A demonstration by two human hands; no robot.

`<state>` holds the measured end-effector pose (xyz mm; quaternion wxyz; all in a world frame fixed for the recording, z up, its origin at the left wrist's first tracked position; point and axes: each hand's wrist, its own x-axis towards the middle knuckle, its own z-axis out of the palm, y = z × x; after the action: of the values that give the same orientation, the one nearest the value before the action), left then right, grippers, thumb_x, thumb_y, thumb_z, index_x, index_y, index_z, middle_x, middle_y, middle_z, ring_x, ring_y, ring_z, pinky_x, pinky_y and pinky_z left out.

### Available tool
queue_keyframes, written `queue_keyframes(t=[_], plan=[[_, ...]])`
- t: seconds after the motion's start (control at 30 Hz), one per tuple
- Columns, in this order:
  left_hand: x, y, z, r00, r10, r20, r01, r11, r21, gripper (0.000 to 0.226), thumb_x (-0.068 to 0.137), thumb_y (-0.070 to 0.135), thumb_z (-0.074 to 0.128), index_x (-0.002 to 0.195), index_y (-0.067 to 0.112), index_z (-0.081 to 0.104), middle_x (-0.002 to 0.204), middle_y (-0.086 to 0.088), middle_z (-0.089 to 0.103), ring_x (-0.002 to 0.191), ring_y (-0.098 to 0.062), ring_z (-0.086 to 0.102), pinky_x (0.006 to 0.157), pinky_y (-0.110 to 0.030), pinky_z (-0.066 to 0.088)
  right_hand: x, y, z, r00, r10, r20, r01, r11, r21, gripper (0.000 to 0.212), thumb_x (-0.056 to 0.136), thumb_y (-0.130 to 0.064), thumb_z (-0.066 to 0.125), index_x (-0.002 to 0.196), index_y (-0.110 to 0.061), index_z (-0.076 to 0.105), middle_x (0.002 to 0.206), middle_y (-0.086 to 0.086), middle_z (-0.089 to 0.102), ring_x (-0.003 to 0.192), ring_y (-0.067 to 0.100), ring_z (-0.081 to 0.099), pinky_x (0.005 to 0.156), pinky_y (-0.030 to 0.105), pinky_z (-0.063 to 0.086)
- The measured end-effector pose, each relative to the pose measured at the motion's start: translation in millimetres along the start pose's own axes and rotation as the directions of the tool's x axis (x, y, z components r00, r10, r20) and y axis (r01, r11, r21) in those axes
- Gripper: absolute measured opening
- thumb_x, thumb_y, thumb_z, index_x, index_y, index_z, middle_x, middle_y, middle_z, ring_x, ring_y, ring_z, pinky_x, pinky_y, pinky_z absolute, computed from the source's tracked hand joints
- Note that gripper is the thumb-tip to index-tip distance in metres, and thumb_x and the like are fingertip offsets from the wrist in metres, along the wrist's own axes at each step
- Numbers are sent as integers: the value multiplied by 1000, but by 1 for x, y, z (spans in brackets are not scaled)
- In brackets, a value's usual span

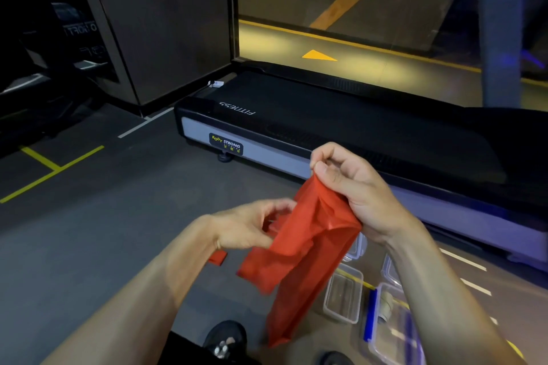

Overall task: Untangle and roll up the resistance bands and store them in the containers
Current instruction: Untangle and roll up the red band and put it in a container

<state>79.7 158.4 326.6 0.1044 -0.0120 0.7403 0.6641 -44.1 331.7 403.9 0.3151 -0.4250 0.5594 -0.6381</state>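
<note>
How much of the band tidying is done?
Done: one container on the floor seems to hold a rolled beige band. In hand: both hands, left and right, hold the red band, still loose. Left: rolling it and storing it in the empty container.

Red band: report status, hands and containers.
Both hands on red band: right hand pinches top edge, left hand grips side. Band unrolled, hanging. Clear containers on floor, unobstructed.

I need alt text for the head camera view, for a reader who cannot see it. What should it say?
A person's two hands hold a red resistance band above a gym floor: the right hand pinches its top edge, the left hand grips a lower fold, and the rest hangs crumpled. Clear plastic containers sit on the floor below, and a black treadmill stands behind.
</note>
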Motion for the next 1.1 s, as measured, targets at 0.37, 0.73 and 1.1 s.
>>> queue_keyframes(t=[0.37, 0.73, 1.1], plan=[[5, -4, -4, 994, 43, -96, -33, 993, 111, 54, 83, -11, 74, 131, -3, 50, 112, -8, 64, 101, -19, 58, 93, -33, 51, 1, -10, -1, 1000, -9, -29, 11, 998, 65, 7, 97, -22, 61, 96, -16, 60, 81, 6, 48, 66, 11, 46, 59, 21, 45], [9, -10, -7, 994, -22, -109, 41, 983, 176, 53, 81, -8, 74, 127, 10, 55, 103, -12, 71, 91, -20, 65, 75, -41, 56, 0, -14, -2, 999, -5, -54, 12, 989, 145, 7, 97, -23, 63, 97, -16, 61, 80, 6, 50, 60, 8, 50, 56, 19, 48], [9, -23, -17, 991, -29, -132, 65, 959, 276, 53, 74, -8, 78, 107, 32, 66, 105, -2, 73, 97, -25, 71, 92, -39, 57, 2, -18, 1, 999, -26, -29, 32, 977, 211, 3, 99, -17, 59, 99, -14, 58, 80, 5, 53, 62, 7, 53, 58, 19, 51]])
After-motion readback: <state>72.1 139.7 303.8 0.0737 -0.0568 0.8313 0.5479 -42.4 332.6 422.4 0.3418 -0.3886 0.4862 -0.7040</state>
